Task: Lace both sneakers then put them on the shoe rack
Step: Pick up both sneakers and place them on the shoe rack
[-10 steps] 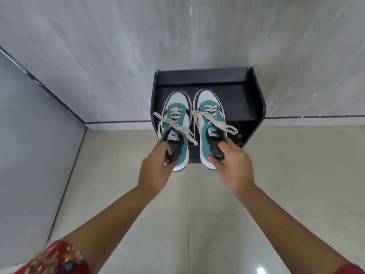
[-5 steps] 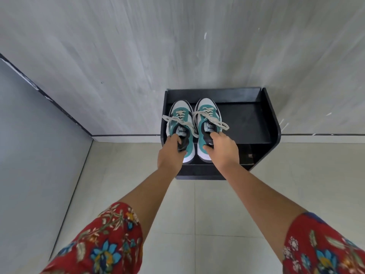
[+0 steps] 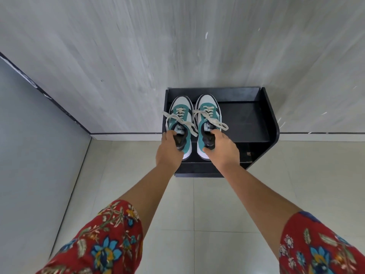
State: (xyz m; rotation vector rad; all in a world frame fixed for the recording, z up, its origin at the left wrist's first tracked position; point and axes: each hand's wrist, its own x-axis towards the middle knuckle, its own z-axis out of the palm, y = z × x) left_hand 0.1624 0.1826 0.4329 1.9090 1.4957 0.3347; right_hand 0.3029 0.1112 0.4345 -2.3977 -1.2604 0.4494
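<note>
The left hand (image 3: pixel 169 151) grips the heel collar of the left sneaker (image 3: pixel 180 119), fingers curled into its opening, and the right hand (image 3: pixel 222 150) pinches the heel of the right sneaker (image 3: pixel 208 117) in the same way. Both teal-and-white sneakers sit side by side, toes toward the grey wall (image 3: pixel 177 46), on the left part of the top shelf of the black shoe rack (image 3: pixel 248 119). Their cream laces (image 3: pixel 219 123) are threaded and hang loose over the sides. Red floral sleeves (image 3: pixel 102 240) frame the tiled floor (image 3: pixel 207 214).

Both sneakers (image 3: pixel 194 123) now sit further in on the shoe rack (image 3: pixel 246 119), toes nearer its back wall
</note>
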